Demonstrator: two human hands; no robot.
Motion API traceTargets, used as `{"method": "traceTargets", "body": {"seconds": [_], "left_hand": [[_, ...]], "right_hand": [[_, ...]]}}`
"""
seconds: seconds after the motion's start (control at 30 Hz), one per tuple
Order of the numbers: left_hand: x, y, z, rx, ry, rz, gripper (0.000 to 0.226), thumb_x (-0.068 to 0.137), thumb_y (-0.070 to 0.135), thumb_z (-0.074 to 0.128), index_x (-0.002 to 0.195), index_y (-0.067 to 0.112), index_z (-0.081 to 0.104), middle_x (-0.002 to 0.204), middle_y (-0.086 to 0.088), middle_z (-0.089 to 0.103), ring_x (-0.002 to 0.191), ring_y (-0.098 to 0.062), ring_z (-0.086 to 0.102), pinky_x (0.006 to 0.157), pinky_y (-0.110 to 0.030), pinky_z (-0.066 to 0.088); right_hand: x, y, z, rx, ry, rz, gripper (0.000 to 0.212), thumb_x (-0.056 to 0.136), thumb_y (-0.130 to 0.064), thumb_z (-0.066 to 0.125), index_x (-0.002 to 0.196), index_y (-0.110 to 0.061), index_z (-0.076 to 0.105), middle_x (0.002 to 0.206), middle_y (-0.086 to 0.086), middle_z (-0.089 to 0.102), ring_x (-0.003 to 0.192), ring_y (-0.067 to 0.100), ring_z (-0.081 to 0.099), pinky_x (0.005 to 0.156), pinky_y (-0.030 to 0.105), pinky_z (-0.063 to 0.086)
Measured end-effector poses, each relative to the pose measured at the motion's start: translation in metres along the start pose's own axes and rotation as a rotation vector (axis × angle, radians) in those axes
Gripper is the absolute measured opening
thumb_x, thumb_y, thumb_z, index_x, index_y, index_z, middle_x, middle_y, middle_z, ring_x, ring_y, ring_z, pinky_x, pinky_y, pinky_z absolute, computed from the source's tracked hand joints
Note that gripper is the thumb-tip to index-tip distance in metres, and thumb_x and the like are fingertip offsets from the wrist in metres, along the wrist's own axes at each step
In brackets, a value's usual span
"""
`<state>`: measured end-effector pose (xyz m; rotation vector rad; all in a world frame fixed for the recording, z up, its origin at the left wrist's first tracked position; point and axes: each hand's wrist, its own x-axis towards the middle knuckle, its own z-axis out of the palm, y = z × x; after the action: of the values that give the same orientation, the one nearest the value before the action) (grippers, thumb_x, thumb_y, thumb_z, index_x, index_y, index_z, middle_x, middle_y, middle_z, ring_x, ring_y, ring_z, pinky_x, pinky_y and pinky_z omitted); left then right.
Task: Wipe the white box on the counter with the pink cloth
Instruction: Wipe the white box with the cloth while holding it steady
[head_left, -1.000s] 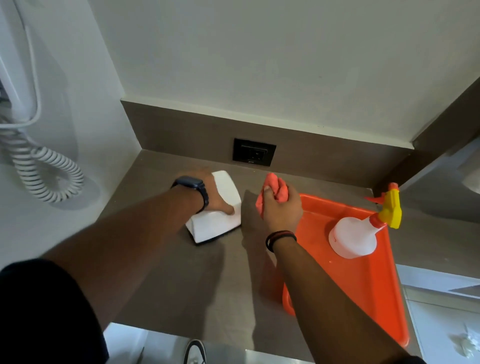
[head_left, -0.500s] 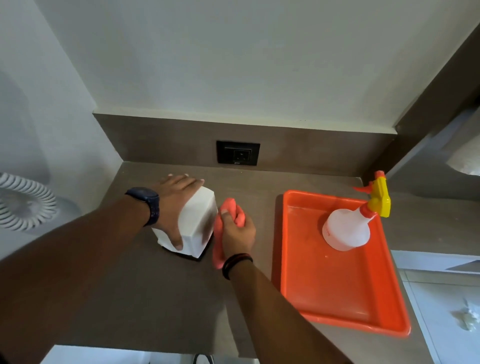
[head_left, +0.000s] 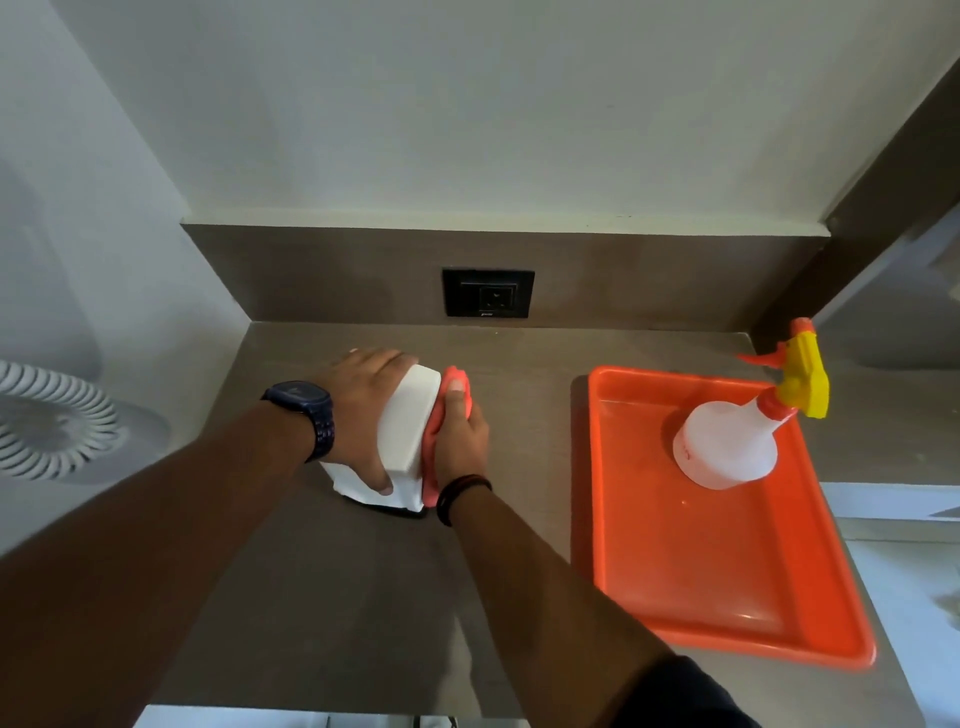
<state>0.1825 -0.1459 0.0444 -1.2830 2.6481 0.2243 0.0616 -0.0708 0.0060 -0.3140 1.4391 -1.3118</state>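
Observation:
The white box (head_left: 402, 431) stands on the brown counter (head_left: 337, 597), left of centre, tilted a little on its dark base. My left hand (head_left: 363, 410), with a dark watch on the wrist, grips the box over its top and left side. The pink cloth (head_left: 447, 415) is bunched and pressed flat against the box's right face. My right hand (head_left: 460, 441) holds the cloth there, thumb on top, a black band on the wrist.
An orange tray (head_left: 727, 571) lies on the counter to the right, with a white spray bottle (head_left: 727, 447) with a yellow trigger in its far end. A black wall socket (head_left: 487, 292) sits behind the box. A coiled white cord (head_left: 47, 426) hangs at left.
My right hand moved left with the cloth, from beside the tray to flat against the box's right face. My left hand shifted its grip on the box, and my head turned.

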Motion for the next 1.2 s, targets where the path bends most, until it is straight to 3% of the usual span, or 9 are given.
{"method": "traceTargets", "body": {"seconds": [0.1, 0.2, 0.27, 0.33, 0.4, 0.63, 0.83, 1.03, 1.2], "left_hand": [[0.000, 0.000, 0.002, 0.024, 0.006, -0.018, 0.142, 0.013, 0.078, 0.064, 0.136, 0.028, 0.011, 0.144, -0.005, 0.034, 0.129, -0.025, 0.029, 0.109, -0.041, 0.023], [0.000, -0.001, 0.007, 0.014, 0.034, -0.015, 0.141, 0.013, 0.078, 0.065, 0.134, 0.030, 0.012, 0.140, -0.005, 0.039, 0.125, -0.027, 0.034, 0.105, -0.042, 0.029], [0.001, -0.002, 0.009, -0.002, 0.040, -0.012, 0.142, 0.014, 0.079, 0.068, 0.135, 0.030, 0.013, 0.138, -0.003, 0.040, 0.124, -0.026, 0.036, 0.103, -0.043, 0.032], [0.001, -0.003, 0.009, -0.006, 0.051, -0.015, 0.143, 0.014, 0.081, 0.068, 0.136, 0.029, 0.015, 0.137, -0.002, 0.041, 0.122, -0.025, 0.038, 0.101, -0.042, 0.034], [0.001, -0.004, 0.010, 0.000, 0.064, -0.014, 0.142, 0.012, 0.080, 0.067, 0.134, 0.029, 0.016, 0.135, -0.003, 0.044, 0.120, -0.025, 0.040, 0.100, -0.042, 0.035], [-0.002, 0.001, 0.002, 0.017, 0.015, -0.021, 0.142, 0.013, 0.076, 0.064, 0.136, 0.027, 0.011, 0.144, -0.006, 0.035, 0.129, -0.026, 0.029, 0.108, -0.042, 0.026], [-0.002, 0.002, -0.001, 0.003, 0.015, -0.007, 0.139, 0.015, 0.075, 0.064, 0.135, 0.025, 0.016, 0.139, -0.005, 0.039, 0.124, -0.025, 0.035, 0.105, -0.042, 0.029], [-0.002, 0.002, 0.000, 0.012, 0.030, -0.023, 0.139, 0.013, 0.076, 0.064, 0.133, 0.023, 0.020, 0.136, -0.005, 0.042, 0.121, -0.025, 0.038, 0.102, -0.041, 0.032], [-0.001, 0.004, -0.004, 0.023, -0.003, -0.038, 0.140, 0.013, 0.074, 0.066, 0.134, 0.024, 0.017, 0.138, -0.005, 0.040, 0.123, -0.025, 0.036, 0.101, -0.042, 0.035]], "right_hand": [[-0.009, 0.010, -0.006, 0.011, 0.032, 0.045, 0.041, 0.094, -0.054, 0.048, 0.096, -0.021, 0.071, 0.088, -0.006, 0.073, 0.084, 0.009, 0.068, 0.062, 0.016, 0.051], [-0.026, 0.027, -0.010, 0.023, 0.064, 0.067, 0.036, 0.095, -0.051, 0.048, 0.101, -0.023, 0.070, 0.091, -0.006, 0.071, 0.078, 0.002, 0.067, 0.051, 0.007, 0.047], [-0.034, 0.032, -0.006, 0.003, 0.090, 0.040, 0.036, 0.095, -0.050, 0.051, 0.112, -0.023, 0.068, 0.104, -0.002, 0.072, 0.092, 0.006, 0.067, 0.069, 0.016, 0.055], [-0.032, 0.030, -0.001, 0.006, 0.105, -0.006, 0.036, 0.094, -0.048, 0.052, 0.115, -0.023, 0.067, 0.110, 0.002, 0.072, 0.103, 0.018, 0.067, 0.090, 0.040, 0.057], [-0.024, 0.022, 0.005, -0.021, 0.076, -0.069, 0.025, 0.092, -0.051, 0.052, 0.108, -0.034, 0.063, 0.107, -0.002, 0.071, 0.102, 0.018, 0.066, 0.093, 0.047, 0.055], [0.003, 0.003, 0.001, -0.053, 0.093, -0.087, 0.020, 0.093, -0.044, 0.055, 0.088, -0.024, 0.056, 0.090, -0.001, 0.067, 0.091, 0.020, 0.065, 0.087, 0.039, 0.053], [-0.016, 0.027, -0.001, -0.029, 0.172, 0.013, 0.022, 0.089, -0.046, 0.054, 0.099, -0.029, 0.064, 0.100, 0.000, 0.070, 0.097, 0.021, 0.065, 0.094, 0.046, 0.052], [-0.001, 0.008, 0.006, -0.017, 0.111, -0.161, 0.016, 0.087, -0.045, 0.058, 0.090, -0.033, 0.068, 0.092, -0.006, 0.074, 0.091, 0.014, 0.069, 0.088, 0.042, 0.056], [0.010, 0.001, 0.004, -0.058, 0.120, -0.139, 0.035, 0.089, -0.048, 0.058, 0.109, -0.022, 0.071, 0.108, -0.001, 0.074, 0.106, 0.018, 0.066, 0.101, 0.045, 0.051]]}}
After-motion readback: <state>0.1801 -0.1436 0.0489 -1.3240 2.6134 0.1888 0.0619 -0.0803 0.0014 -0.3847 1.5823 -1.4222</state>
